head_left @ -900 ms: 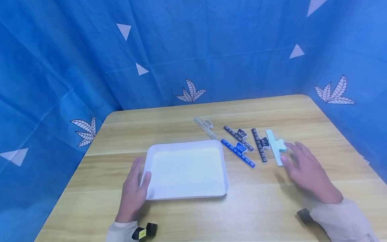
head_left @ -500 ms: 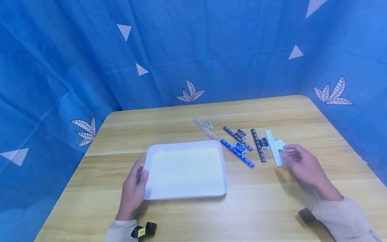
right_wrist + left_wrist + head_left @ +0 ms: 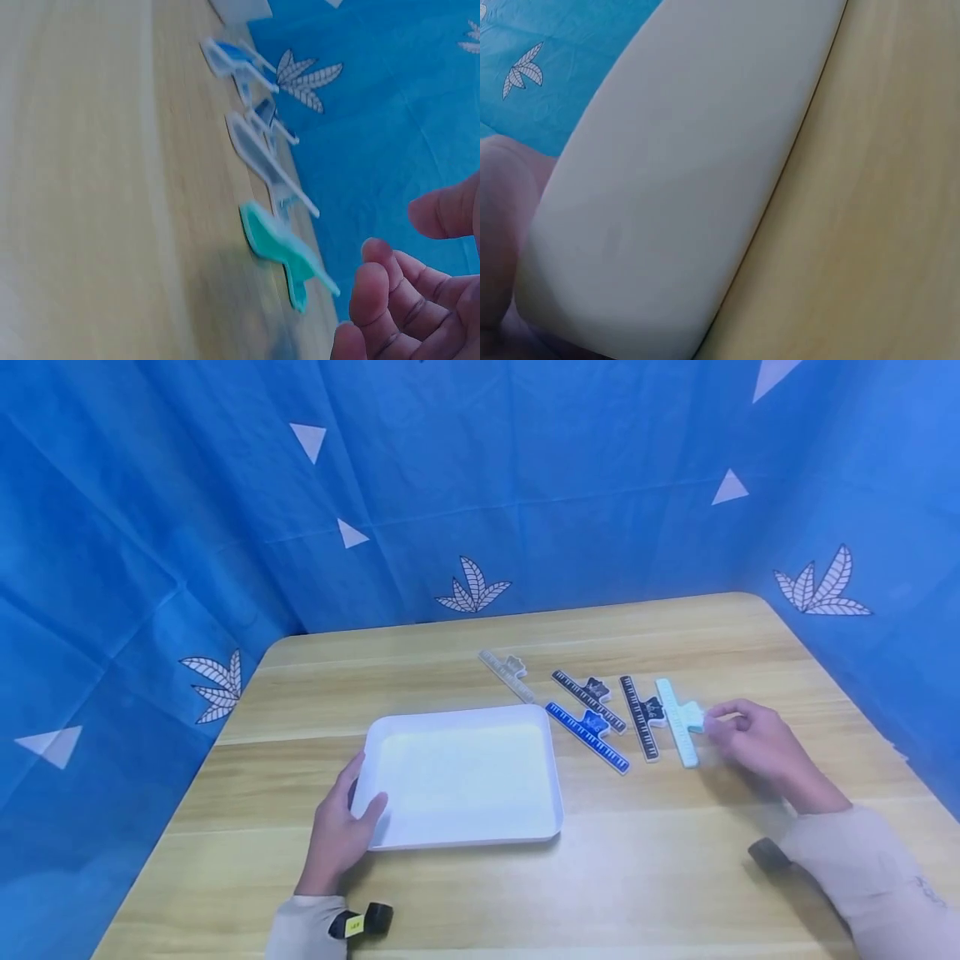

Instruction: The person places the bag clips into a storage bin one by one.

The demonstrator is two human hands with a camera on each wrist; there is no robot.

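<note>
A white tray (image 3: 465, 777) lies on the table, and my left hand (image 3: 341, 831) holds its left end. The thumb lies over the rim near the front corner, with the fingers along the outer side. In the left wrist view the tray's wall (image 3: 667, 180) fills the middle, with part of the hand (image 3: 502, 232) beside it. My right hand (image 3: 757, 739) is at the tab of a mint-green ruler clip (image 3: 682, 727). The right wrist view shows a gap between thumb (image 3: 446, 214) and loosely bent fingers, with the mint clip (image 3: 281, 247) outside them.
Left of the mint clip lie two black ruler clips (image 3: 641, 722) (image 3: 588, 700), a blue one (image 3: 587, 737) close to the tray's right edge, and a clear one (image 3: 510, 675) behind the tray. A blue curtain (image 3: 480, 485) hangs behind the wooden table (image 3: 637, 877).
My right hand has moved slightly up and its fingers have drawn together at the mint clip's tab. The left thumb has come over the tray's rim. The clips look unmoved.
</note>
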